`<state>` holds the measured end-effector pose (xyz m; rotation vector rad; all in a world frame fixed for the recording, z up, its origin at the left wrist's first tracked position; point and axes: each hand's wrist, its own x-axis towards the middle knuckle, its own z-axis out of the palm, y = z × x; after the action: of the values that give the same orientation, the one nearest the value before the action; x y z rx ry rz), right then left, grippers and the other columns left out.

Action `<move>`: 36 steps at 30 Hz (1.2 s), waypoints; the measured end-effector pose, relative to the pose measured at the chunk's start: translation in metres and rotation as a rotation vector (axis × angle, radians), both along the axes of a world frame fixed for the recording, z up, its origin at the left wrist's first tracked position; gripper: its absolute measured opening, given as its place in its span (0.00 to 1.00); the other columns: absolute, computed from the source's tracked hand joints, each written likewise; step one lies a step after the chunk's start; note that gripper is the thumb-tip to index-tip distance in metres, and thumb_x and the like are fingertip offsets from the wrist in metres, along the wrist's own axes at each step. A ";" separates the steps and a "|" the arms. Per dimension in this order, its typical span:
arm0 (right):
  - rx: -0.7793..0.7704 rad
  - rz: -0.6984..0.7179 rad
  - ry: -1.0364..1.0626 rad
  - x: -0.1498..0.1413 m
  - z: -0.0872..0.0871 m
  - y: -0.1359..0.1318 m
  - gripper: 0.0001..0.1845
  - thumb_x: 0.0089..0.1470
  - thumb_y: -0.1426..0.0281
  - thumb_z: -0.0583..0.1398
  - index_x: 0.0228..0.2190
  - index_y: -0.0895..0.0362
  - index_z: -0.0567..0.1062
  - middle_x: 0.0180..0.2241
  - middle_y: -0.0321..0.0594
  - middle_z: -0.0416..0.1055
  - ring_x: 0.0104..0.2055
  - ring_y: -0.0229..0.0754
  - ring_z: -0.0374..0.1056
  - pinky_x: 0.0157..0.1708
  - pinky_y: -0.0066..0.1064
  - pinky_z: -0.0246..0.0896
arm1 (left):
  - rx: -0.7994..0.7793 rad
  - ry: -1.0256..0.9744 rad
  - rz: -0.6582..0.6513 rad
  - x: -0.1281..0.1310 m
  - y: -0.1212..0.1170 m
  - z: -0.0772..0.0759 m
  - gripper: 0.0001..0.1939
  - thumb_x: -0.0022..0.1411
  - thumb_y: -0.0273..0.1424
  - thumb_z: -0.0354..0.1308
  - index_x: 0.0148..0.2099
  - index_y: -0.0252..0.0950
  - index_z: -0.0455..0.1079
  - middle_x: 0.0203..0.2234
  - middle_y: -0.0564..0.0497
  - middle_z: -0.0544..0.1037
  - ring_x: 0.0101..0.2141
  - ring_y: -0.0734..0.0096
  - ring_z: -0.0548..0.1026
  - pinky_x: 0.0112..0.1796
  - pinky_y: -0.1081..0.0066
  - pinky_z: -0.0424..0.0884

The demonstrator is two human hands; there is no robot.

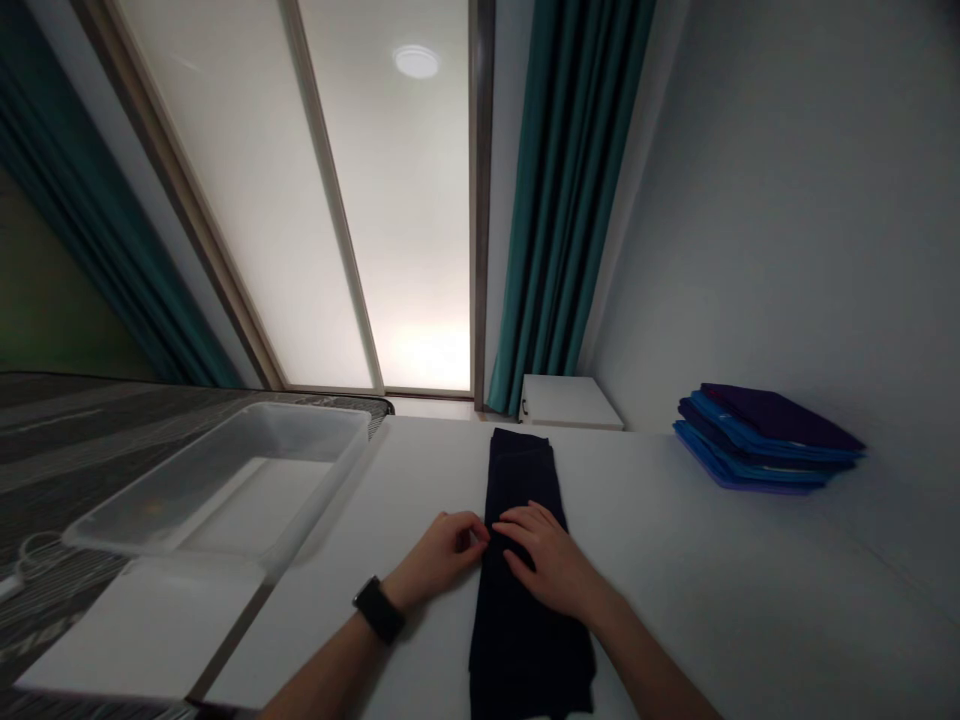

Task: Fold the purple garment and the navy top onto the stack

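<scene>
A dark navy garment (525, 640), folded into a long narrow strip that looks like trousers, lies lengthwise on the white table. It widens a little at the near end. At its left edge, about midway along, my left hand (448, 548) has thumb and fingertips pinched together on the cloth. My right hand (549, 560) rests on top of the garment from the right, fingers spread and palm down. A black watch (379, 610) is on my left wrist.
To the left stands a translucent plastic bin (281, 550). At the table's right, against the wall, sits a stack of folded blue and purple fabric items (765, 440). Behind the white table (675, 590) are a small white cabinet (566, 400) and teal curtains (574, 200).
</scene>
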<state>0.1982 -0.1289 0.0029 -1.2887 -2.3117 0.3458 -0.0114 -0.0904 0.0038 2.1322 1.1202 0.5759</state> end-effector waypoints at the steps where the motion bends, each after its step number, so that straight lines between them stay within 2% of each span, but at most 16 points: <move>1: -0.005 0.009 0.004 0.000 0.001 0.000 0.20 0.56 0.72 0.58 0.51 0.52 0.73 0.53 0.42 0.70 0.57 0.44 0.63 0.65 0.47 0.45 | 0.015 0.026 -0.010 -0.001 0.000 0.000 0.05 0.59 0.29 0.56 0.36 0.37 0.73 0.24 0.56 0.75 0.27 0.72 0.71 0.43 0.67 0.64; 4: -0.017 0.033 0.018 0.002 0.002 -0.001 0.21 0.55 0.70 0.61 0.51 0.52 0.73 0.53 0.42 0.71 0.58 0.45 0.62 0.65 0.48 0.43 | 0.073 0.044 -0.051 -0.003 -0.002 0.002 0.04 0.60 0.27 0.55 0.35 0.37 0.71 0.27 0.55 0.75 0.29 0.72 0.71 0.46 0.65 0.63; 7: -0.010 0.037 0.037 0.004 0.002 -0.005 0.20 0.53 0.70 0.63 0.49 0.53 0.74 0.52 0.43 0.71 0.58 0.45 0.63 0.65 0.48 0.43 | 0.235 -0.012 -0.127 -0.008 -0.008 0.004 0.07 0.62 0.25 0.53 0.40 0.38 0.72 0.37 0.50 0.77 0.38 0.67 0.73 0.46 0.65 0.65; 10: 0.016 0.029 0.062 0.006 -0.001 -0.012 0.18 0.51 0.72 0.64 0.45 0.54 0.75 0.50 0.43 0.72 0.55 0.46 0.65 0.63 0.48 0.49 | 0.424 0.014 -0.270 -0.014 -0.018 0.007 0.12 0.62 0.24 0.54 0.46 0.40 0.71 0.46 0.49 0.76 0.48 0.64 0.71 0.49 0.63 0.64; 14: 0.050 0.014 0.079 0.011 -0.005 -0.029 0.16 0.51 0.75 0.64 0.43 0.54 0.75 0.49 0.44 0.72 0.54 0.47 0.65 0.59 0.46 0.57 | 0.564 0.127 -0.421 -0.020 -0.029 0.009 0.17 0.62 0.22 0.53 0.52 0.39 0.69 0.50 0.49 0.76 0.55 0.62 0.68 0.54 0.62 0.64; 18: 0.066 0.017 0.057 0.019 -0.006 -0.055 0.18 0.52 0.75 0.62 0.45 0.53 0.74 0.50 0.44 0.70 0.55 0.48 0.64 0.59 0.46 0.56 | 0.579 0.161 -0.451 -0.024 -0.034 0.012 0.21 0.61 0.21 0.51 0.56 0.36 0.66 0.51 0.45 0.75 0.56 0.64 0.68 0.56 0.63 0.64; 22: 0.039 0.017 -0.020 0.026 -0.004 -0.084 0.16 0.51 0.76 0.62 0.43 0.53 0.73 0.49 0.45 0.70 0.54 0.48 0.64 0.57 0.43 0.58 | 0.580 0.196 -0.486 -0.026 -0.041 0.021 0.23 0.58 0.24 0.54 0.57 0.36 0.66 0.54 0.43 0.73 0.57 0.59 0.67 0.58 0.58 0.62; 27: -0.001 0.071 -0.094 0.031 -0.001 -0.103 0.20 0.45 0.67 0.68 0.42 0.53 0.73 0.48 0.44 0.69 0.53 0.50 0.63 0.58 0.44 0.56 | 0.546 0.199 -0.628 -0.020 -0.056 0.033 0.33 0.58 0.45 0.60 0.61 0.36 0.62 0.56 0.41 0.70 0.57 0.52 0.67 0.62 0.53 0.55; 30: 0.036 0.090 -0.123 0.031 -0.005 -0.104 0.19 0.47 0.67 0.67 0.42 0.52 0.73 0.49 0.42 0.69 0.54 0.49 0.63 0.60 0.45 0.53 | 0.506 0.188 -0.643 -0.013 -0.065 0.026 0.32 0.54 0.51 0.62 0.55 0.38 0.67 0.50 0.43 0.74 0.51 0.54 0.71 0.59 0.55 0.60; 33: 0.094 0.079 -0.147 0.027 -0.011 -0.103 0.15 0.48 0.75 0.63 0.40 0.53 0.72 0.47 0.41 0.71 0.52 0.48 0.64 0.60 0.44 0.53 | 0.467 0.217 -0.610 -0.008 -0.072 0.016 0.28 0.52 0.48 0.65 0.50 0.38 0.70 0.45 0.46 0.75 0.45 0.58 0.71 0.50 0.61 0.68; 36: 0.110 0.048 -0.125 0.021 -0.012 -0.102 0.16 0.46 0.82 0.58 0.38 0.55 0.71 0.42 0.40 0.72 0.48 0.46 0.66 0.59 0.44 0.53 | 0.462 0.244 -0.579 -0.007 -0.077 0.016 0.17 0.58 0.37 0.62 0.49 0.38 0.69 0.43 0.47 0.75 0.44 0.61 0.71 0.47 0.65 0.69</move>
<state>0.2197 -0.2312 -0.0087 -1.2346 -2.4316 0.1549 -0.0182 -0.1669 0.0195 2.8274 0.4505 0.3215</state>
